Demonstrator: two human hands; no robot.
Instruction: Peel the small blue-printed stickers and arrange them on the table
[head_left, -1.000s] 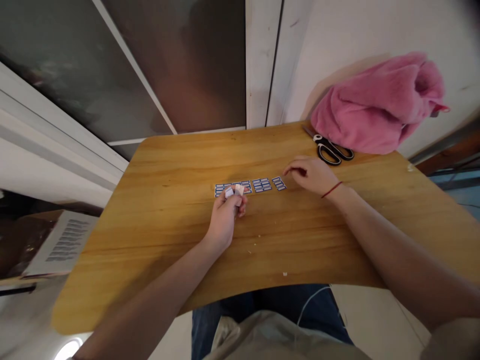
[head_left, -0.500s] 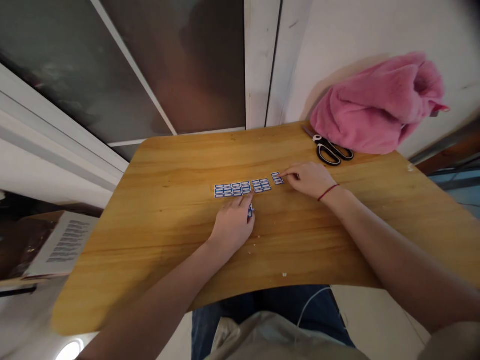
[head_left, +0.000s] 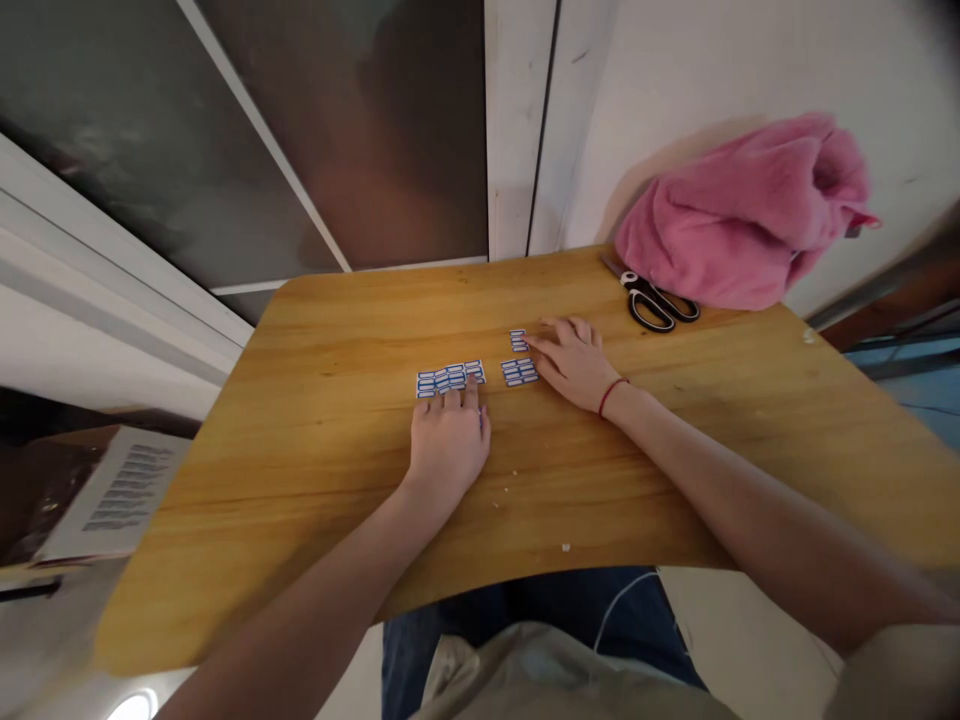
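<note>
Small white paper pieces with blue-outlined boxes lie flat on the wooden table [head_left: 337,440]. The largest group of pieces [head_left: 442,379] is on the left, and the fingertips of my left hand [head_left: 448,440] rest on its near edge, fingers stretched out. A bit of blue and white shows beside my left thumb, mostly hidden. To the right lies a medium piece [head_left: 519,372], and just beyond it a small strip [head_left: 518,341]. My right hand [head_left: 574,365] is open, its index fingertip at the strip's right edge and its thumb near the medium piece.
Black-handled scissors [head_left: 652,300] lie at the back right against a pink plush item [head_left: 739,225]. Tiny white scraps [head_left: 565,547] are scattered near the front edge. A cardboard box [head_left: 112,490] stands left of the table, and a dark-paneled door [head_left: 360,130] is behind it.
My right hand has moved left, taking the small strip to a spot beyond the medium piece. My left hand has shifted left onto the large group, leaving a wider gap before the medium piece.
</note>
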